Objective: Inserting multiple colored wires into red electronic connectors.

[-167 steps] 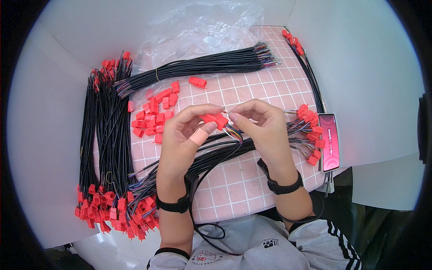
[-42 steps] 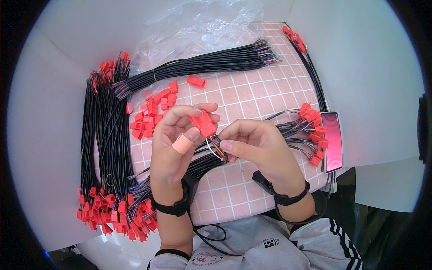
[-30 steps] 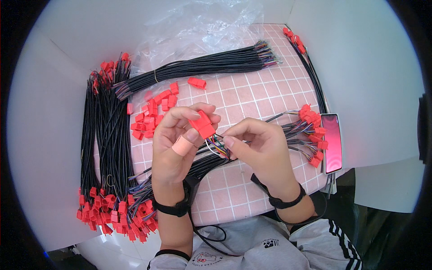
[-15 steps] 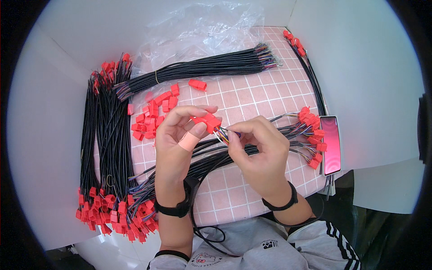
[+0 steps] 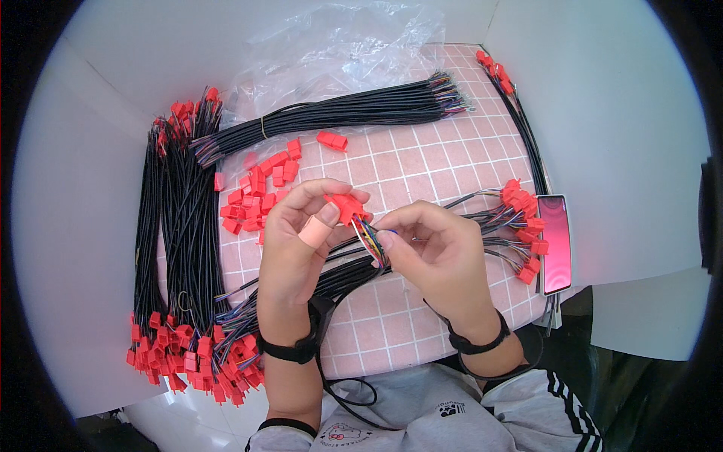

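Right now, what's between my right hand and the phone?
In the head view, black cables with red connectors on their ends lie between your right hand and the phone, the connectors nearer the phone.

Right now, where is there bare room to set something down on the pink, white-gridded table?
Bare patches of table: between the tied bundle of black cables and the right hand; and the near edge, between the black wrist straps. Crowded: the left side, with red-ended black cables and loose red plastic housings; the right, beside the pink-screened phone.
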`<state>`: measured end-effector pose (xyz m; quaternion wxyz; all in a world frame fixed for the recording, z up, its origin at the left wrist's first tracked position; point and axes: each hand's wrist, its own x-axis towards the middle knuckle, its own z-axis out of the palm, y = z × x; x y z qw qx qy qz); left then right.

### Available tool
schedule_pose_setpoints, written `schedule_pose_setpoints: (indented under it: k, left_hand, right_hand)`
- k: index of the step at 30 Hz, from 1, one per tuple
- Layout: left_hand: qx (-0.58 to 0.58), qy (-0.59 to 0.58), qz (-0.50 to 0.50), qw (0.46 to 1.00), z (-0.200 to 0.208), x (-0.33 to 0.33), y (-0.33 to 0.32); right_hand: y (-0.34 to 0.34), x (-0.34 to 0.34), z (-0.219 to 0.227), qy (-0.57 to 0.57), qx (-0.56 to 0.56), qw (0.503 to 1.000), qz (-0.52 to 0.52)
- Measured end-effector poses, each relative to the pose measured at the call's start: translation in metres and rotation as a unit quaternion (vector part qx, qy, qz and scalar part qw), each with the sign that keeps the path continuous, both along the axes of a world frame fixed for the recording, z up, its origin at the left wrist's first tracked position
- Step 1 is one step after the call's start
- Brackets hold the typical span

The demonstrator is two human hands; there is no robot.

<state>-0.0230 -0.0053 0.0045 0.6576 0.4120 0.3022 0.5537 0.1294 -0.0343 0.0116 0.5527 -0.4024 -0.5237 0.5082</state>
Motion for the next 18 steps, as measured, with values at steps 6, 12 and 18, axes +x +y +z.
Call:
schedule_pose_setpoints:
  k: [6, 12, 18]
  left_hand:
    - [-0.012, -0.030, -0.026, 0.999, 0.0001, -0.0005, 0.0004]
    - [-0.017, -0.021, -0.040, 0.999, -0.0008, -0.0012, 0.0003]
    - [-0.032, -0.016, -0.047, 0.998, 0.0007, -0.0013, -0.0017]
  right_hand:
    - [0.0001, 0.0062, 0.0081, 0.072, -0.095, 0.988, 0.092]
    - [0.0014, 0.0066, 0.0056, 0.098, -0.110, 0.981, 0.125]
    - [0.0005, 0.0040, 0.0059, 0.122, -0.095, 0.979, 0.136]
